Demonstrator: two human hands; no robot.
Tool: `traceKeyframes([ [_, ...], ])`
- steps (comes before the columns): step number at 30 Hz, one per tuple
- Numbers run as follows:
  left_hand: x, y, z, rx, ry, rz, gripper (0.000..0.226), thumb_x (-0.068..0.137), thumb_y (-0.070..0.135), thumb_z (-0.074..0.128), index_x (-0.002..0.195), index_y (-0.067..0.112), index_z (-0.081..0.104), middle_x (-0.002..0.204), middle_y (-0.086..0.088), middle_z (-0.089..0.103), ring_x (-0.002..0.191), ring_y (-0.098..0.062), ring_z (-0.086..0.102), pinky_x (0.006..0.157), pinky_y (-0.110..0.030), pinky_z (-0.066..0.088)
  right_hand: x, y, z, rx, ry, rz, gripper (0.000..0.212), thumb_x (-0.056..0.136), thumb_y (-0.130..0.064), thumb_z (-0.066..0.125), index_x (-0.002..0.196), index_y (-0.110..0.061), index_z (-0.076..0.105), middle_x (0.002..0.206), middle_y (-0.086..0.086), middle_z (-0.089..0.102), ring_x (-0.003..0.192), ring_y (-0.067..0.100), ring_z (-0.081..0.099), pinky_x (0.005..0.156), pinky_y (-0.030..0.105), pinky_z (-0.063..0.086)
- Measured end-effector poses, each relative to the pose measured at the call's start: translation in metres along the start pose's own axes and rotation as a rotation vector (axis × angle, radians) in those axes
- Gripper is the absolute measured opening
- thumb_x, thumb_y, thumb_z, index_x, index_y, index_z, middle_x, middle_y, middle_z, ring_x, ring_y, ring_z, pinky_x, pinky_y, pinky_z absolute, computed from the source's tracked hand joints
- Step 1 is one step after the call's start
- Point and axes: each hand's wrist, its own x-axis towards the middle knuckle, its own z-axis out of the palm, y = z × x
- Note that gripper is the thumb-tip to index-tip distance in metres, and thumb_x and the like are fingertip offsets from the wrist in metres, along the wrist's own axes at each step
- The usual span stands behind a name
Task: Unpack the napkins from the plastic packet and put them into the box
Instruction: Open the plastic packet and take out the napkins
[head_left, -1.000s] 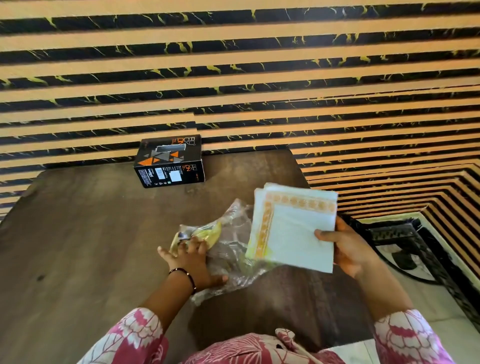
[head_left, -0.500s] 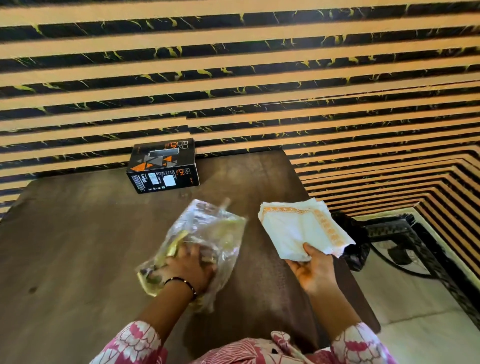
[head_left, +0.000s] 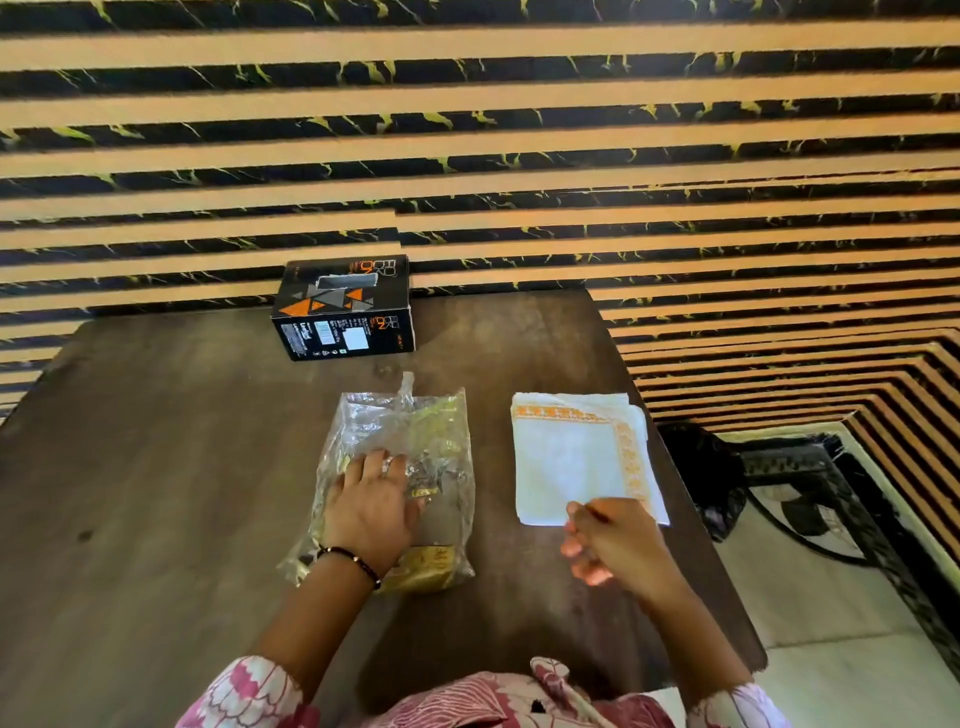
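The clear plastic packet (head_left: 410, 431) lies flat and emptied on the dark wooden table (head_left: 156, 467). My left hand (head_left: 371, 506) rests on it, palm down with fingers straight. A stack of white napkins (head_left: 576, 457) with an orange patterned border lies on the table to the right of the packet. My right hand (head_left: 610, 545) hovers just in front of the stack's near edge, fingers loosely bent, holding nothing. The black and orange box (head_left: 345, 312) stands at the table's far edge, against the wall, with a slot in its top.
A striped orange and black wall (head_left: 467, 156) rises right behind the table. Off the table's right edge, a black metal stand (head_left: 779, 467) sits on the pale floor. My pink patterned sleeves show at the bottom.
My right hand has laid the napkins down on the table and let go of them. My left hand has flattened the packet on the table.
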Motion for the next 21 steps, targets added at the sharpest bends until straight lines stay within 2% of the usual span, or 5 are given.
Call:
traceKeyframes([
  [4, -0.013, -0.022, 0.015, -0.076, 0.018, 0.065, 0.083, 0.078, 0.07, 0.024, 0.145, 0.023, 0.015, 0.156, -0.005, 0.013, 0.144, -0.027, 0.006, 0.115, -0.048, 0.005, -0.001, -0.025, 0.06, -0.23, -0.017, -0.411, 0.017, 0.091, -0.029, 0.05, 0.102, -0.024, 0.062, 0.102, -0.009, 0.065, 0.095, 0.008, 0.06, 0.078, 0.016, 0.045],
  [7, -0.023, -0.038, 0.029, -0.113, 0.044, 0.086, 0.093, 0.071, 0.081, 0.0, 0.146, 0.026, 0.005, 0.156, -0.001, 0.005, 0.143, -0.023, 0.0, 0.113, -0.046, 0.0, 0.009, -0.025, 0.11, -0.417, -0.063, -0.599, 0.052, 0.089, -0.045, 0.039, 0.135, -0.021, 0.041, 0.137, -0.004, 0.047, 0.129, 0.013, 0.039, 0.105, 0.02, 0.026],
  [13, -0.041, -0.074, 0.052, -0.058, -0.063, -0.036, 0.076, 0.084, 0.068, 0.005, 0.145, 0.024, 0.018, 0.152, -0.004, 0.024, 0.141, -0.022, 0.009, 0.11, -0.045, -0.001, 0.039, -0.012, 0.168, -0.829, -0.049, -0.611, 0.081, 0.08, -0.06, 0.01, 0.147, -0.018, -0.006, 0.158, 0.004, -0.012, 0.145, 0.02, -0.013, 0.112, 0.039, -0.014],
  [18, -0.05, -0.115, 0.052, -0.041, -0.046, -0.124, 0.071, 0.085, 0.064, 0.024, 0.144, 0.024, 0.023, 0.148, -0.005, 0.035, 0.137, -0.021, 0.015, 0.109, -0.041, -0.003, 0.039, -0.007, 0.212, -1.085, 0.001, -0.578, 0.078, 0.081, -0.06, 0.036, 0.142, -0.012, 0.03, 0.149, 0.009, 0.036, 0.14, 0.024, 0.023, 0.108, 0.047, 0.011],
  [21, -0.062, -0.162, 0.048, -0.029, -0.031, -0.179, 0.073, 0.081, 0.063, 0.031, 0.143, 0.024, 0.024, 0.147, -0.005, 0.038, 0.136, -0.021, 0.017, 0.107, -0.045, 0.007, 0.032, -0.026, 0.258, -1.133, -0.028, -0.622, 0.077, 0.08, -0.061, 0.037, 0.139, -0.013, 0.037, 0.146, 0.008, 0.042, 0.137, 0.021, 0.031, 0.105, 0.048, 0.015],
])
